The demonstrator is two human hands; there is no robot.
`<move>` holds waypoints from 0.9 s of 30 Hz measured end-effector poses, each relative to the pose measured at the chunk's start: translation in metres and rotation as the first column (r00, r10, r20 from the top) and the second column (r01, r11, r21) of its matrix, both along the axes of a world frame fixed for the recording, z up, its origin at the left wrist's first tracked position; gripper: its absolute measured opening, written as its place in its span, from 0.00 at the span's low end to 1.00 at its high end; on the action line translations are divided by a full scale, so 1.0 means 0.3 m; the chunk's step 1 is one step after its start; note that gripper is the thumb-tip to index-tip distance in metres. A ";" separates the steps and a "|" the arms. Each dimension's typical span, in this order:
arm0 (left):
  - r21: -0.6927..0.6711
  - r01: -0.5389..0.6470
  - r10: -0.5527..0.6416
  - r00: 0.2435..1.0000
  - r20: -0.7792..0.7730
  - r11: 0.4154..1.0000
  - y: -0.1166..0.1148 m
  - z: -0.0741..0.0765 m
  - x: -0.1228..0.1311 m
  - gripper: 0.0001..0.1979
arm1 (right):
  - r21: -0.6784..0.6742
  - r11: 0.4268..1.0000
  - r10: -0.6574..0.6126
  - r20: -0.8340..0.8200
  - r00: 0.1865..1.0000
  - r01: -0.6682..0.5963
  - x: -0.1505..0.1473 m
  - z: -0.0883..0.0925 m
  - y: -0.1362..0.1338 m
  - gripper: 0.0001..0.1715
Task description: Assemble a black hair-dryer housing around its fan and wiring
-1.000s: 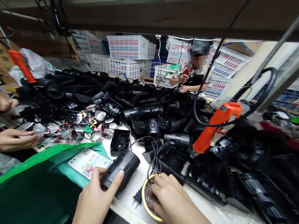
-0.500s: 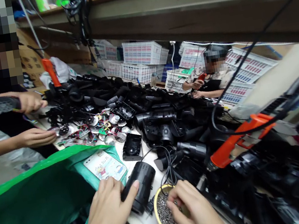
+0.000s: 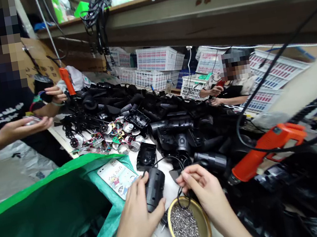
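My left hand [image 3: 139, 213] is wrapped around a black cylindrical housing [image 3: 156, 187] with a cord running from its far end. Pinched between the fingers of my right hand [image 3: 204, 187] is the looped black cord [image 3: 180, 200], which hangs over the far rim of a yellow-edged bowl [image 3: 206, 225]. Small silver screws [image 3: 183, 228] lie inside that bowl, below my right hand. An open black shell part [image 3: 146, 155] rests on the white tabletop just beyond the housing. Beside my left hand is a phone in a cartoon case [image 3: 116, 177].
A green bag [image 3: 64, 167] gapes at the left. An orange electric screwdriver [image 3: 267, 151] hangs at the right on its cable. Black parts [image 3: 174, 124] heap up beyond, beside wired components [image 3: 119, 134]. Co-workers sit at the left and far right, under a low shelf beam [image 3: 191, 21].
My right hand has risen from the screws and now grips the cord. My left hand has tilted the housing and wrapped further around it. The left co-worker's hands have moved up and back.
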State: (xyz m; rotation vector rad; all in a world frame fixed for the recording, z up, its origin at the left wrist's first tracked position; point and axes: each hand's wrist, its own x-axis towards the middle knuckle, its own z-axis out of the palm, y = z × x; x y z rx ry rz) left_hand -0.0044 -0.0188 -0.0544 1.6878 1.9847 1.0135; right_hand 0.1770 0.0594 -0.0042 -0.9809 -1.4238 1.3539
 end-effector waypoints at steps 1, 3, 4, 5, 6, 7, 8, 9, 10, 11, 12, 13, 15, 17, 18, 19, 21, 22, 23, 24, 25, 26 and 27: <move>0.014 -0.008 0.008 1.000 0.006 1.000 0.006 -0.001 -0.002 0.28 | 0.004 1.000 0.004 0.008 1.000 -0.004 -0.014 -0.012 0.021 0.23; 0.031 -0.017 0.016 1.000 0.026 0.999 0.016 -0.001 -0.005 0.27 | 0.007 1.000 0.026 0.020 0.999 -0.026 -0.045 -0.030 0.056 0.25; 0.036 -0.025 0.024 0.999 0.038 0.999 0.021 0.000 -0.006 0.27 | 0.008 0.999 0.041 0.028 0.999 -0.041 -0.060 -0.035 0.069 0.25; 0.038 -0.036 0.034 0.998 0.050 0.999 0.024 0.001 -0.008 0.27 | 0.009 0.998 0.060 0.041 0.997 -0.060 -0.074 -0.036 0.081 0.25; 0.038 -0.043 0.041 0.997 0.058 0.998 0.027 0.001 -0.009 0.28 | 0.012 0.997 0.080 0.059 0.995 -0.081 -0.087 -0.033 0.090 0.24; 0.036 -0.043 0.040 0.997 0.064 0.998 0.029 0.000 -0.011 0.29 | 0.019 0.995 0.101 0.082 0.991 -0.103 -0.097 -0.029 0.099 0.23; 0.039 -0.037 0.034 0.997 0.067 0.999 0.031 -0.001 -0.013 0.29 | 0.032 0.992 0.119 0.112 0.987 -0.123 -0.106 -0.023 0.106 0.21; 0.046 -0.024 0.021 0.998 0.067 0.999 0.033 -0.003 -0.014 0.29 | 0.053 0.989 0.131 0.149 0.980 -0.141 -0.114 -0.017 0.111 0.20; 0.054 -0.010 0.006 0.998 0.068 0.998 0.034 -0.005 -0.016 0.29 | 0.084 0.984 0.137 0.195 0.971 -0.155 -0.122 -0.012 0.114 0.18; 0.061 0.004 -0.009 0.998 0.070 0.998 0.035 -0.007 -0.018 0.30 | 0.124 0.978 0.131 0.248 0.960 -0.165 -0.129 -0.010 0.116 0.16; 0.062 0.016 -0.021 0.997 0.074 0.998 0.035 -0.008 -0.019 0.30 | 0.174 0.970 0.112 0.307 0.945 -0.171 -0.136 -0.010 0.116 0.15; 0.059 0.023 -0.027 0.996 0.081 0.998 0.035 -0.008 -0.021 0.30 | 0.231 0.957 0.080 0.366 0.927 -0.173 -0.142 -0.013 0.114 0.13; 0.040 0.029 -0.033 0.995 0.097 0.999 0.036 -0.006 -0.026 0.30 | 0.345 0.921 -0.004 0.469 0.883 -0.179 -0.153 -0.024 0.107 0.11; 0.026 0.033 -0.035 0.994 0.106 0.999 0.035 -0.004 -0.030 0.30 | 0.439 0.875 -0.078 0.547 0.833 -0.206 -0.160 -0.038 0.098 0.11; 0.023 0.033 -0.035 0.994 0.102 0.999 0.034 -0.004 -0.032 0.30 | 0.474 0.849 -0.104 0.580 0.808 -0.231 -0.161 -0.044 0.094 0.10; 0.020 0.034 -0.035 0.995 0.093 0.999 0.033 -0.004 -0.033 0.31 | 0.504 0.824 -0.126 0.609 0.783 -0.260 -0.161 -0.050 0.091 0.10; 0.008 0.047 -0.047 0.997 0.067 0.999 0.030 -0.006 -0.036 0.36 | 0.553 0.773 -0.171 0.655 0.736 -0.312 -0.159 -0.058 0.087 0.09; 0.000 0.057 -0.057 0.997 0.057 0.998 0.028 -0.007 -0.037 0.39 | 0.572 0.749 -0.196 0.672 0.714 -0.333 -0.156 -0.061 0.086 0.09; -0.005 0.069 -0.069 0.996 0.051 0.998 0.026 -0.007 -0.038 0.41 | 0.590 0.728 -0.222 0.686 0.693 -0.350 -0.154 -0.063 0.086 0.10; -0.007 0.082 -0.081 0.995 0.049 0.997 0.024 -0.008 -0.039 0.42 | 0.605 0.708 -0.249 0.697 0.673 -0.365 -0.151 -0.064 0.086 0.10; -0.007 0.093 -0.092 0.994 0.050 0.996 0.023 -0.008 -0.040 0.43 | 0.617 0.688 -0.273 0.707 0.652 -0.381 -0.149 -0.064 0.086 0.10; -0.005 0.100 -0.100 0.994 0.052 0.995 0.022 -0.009 -0.041 0.43 | 0.627 0.669 -0.296 0.718 0.630 -0.399 -0.147 -0.061 0.085 0.10; 0.000 0.105 -0.105 0.993 0.052 0.995 0.022 -0.009 -0.041 0.43 | 0.634 0.649 -0.317 0.728 0.607 -0.420 -0.146 -0.056 0.083 0.10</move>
